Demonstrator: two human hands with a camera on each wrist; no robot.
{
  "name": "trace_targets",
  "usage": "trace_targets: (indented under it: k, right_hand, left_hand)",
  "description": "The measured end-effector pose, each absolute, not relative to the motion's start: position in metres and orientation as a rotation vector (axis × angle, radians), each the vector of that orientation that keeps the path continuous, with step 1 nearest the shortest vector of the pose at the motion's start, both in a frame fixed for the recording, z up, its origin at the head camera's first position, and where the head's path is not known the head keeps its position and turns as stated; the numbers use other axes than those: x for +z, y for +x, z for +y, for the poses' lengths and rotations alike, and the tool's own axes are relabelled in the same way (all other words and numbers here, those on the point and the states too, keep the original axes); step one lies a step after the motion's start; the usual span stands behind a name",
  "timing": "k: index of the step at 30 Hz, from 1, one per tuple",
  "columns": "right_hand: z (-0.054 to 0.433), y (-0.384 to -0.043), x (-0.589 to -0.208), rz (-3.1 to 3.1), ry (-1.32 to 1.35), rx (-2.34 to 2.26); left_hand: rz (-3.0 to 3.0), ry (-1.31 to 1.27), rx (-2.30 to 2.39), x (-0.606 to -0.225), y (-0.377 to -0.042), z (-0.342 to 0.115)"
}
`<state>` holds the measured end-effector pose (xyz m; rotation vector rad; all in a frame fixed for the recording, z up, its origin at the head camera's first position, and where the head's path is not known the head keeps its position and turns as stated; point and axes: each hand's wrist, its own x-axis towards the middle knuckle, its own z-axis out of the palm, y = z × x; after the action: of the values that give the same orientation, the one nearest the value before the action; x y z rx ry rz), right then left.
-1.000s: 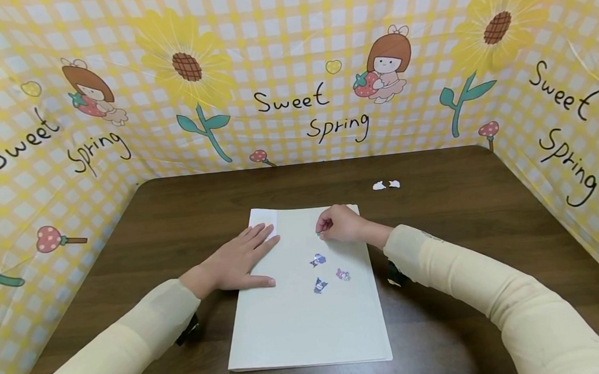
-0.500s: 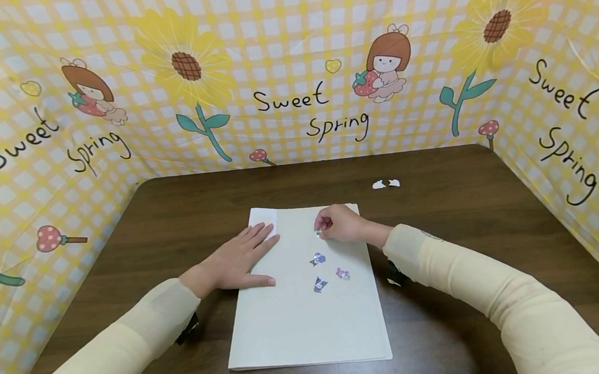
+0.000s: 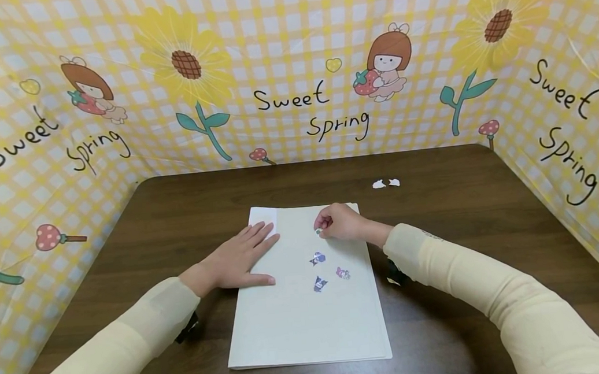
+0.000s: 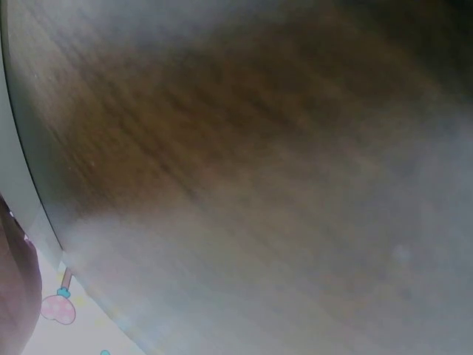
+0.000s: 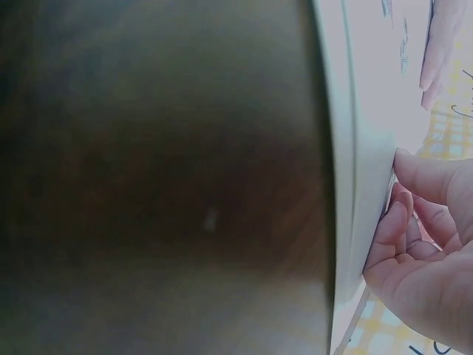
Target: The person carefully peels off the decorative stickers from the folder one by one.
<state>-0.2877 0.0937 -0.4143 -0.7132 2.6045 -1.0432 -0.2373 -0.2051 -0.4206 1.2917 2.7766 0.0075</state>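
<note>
A large off-white book or pad (image 3: 304, 331) lies shut or flat on the table. My left hand (image 3: 234, 264) rests spread on its left side, fingertips over a small white paper (image 3: 261, 216) at the upper left corner. Near the top right, my right hand (image 3: 341, 223) pinches a tiny sticker (image 3: 318, 232), partly hidden by the fingers, close to the surface. Below it sit two purple stickers, the upper sticker (image 3: 317, 259) and the lower sticker (image 3: 320, 284), and a pink sticker (image 3: 342, 273). In the right wrist view, the right hand (image 5: 425, 248) curls beside the page.
Two white paper scraps (image 3: 385, 184) lie on the dark wooden table (image 3: 191, 200) behind the pad. A yellow checked cloth (image 3: 290, 54) with printed flowers and lettering stands around the back and sides. The left wrist view mostly shows blurred tabletop (image 4: 222, 148).
The tiny sticker has turned slightly between the right fingers and shows more of its face. Both hands have stayed in place.
</note>
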Motion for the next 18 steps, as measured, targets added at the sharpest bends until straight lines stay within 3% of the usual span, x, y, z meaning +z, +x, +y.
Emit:
trace_targets:
  k: [18]
  right_hand:
    - [0.104,-0.293,-0.412,2.484,-0.717,-1.164]
  left_hand:
    - [2.783,1.310,0.015,-0.420,-0.237,-0.205]
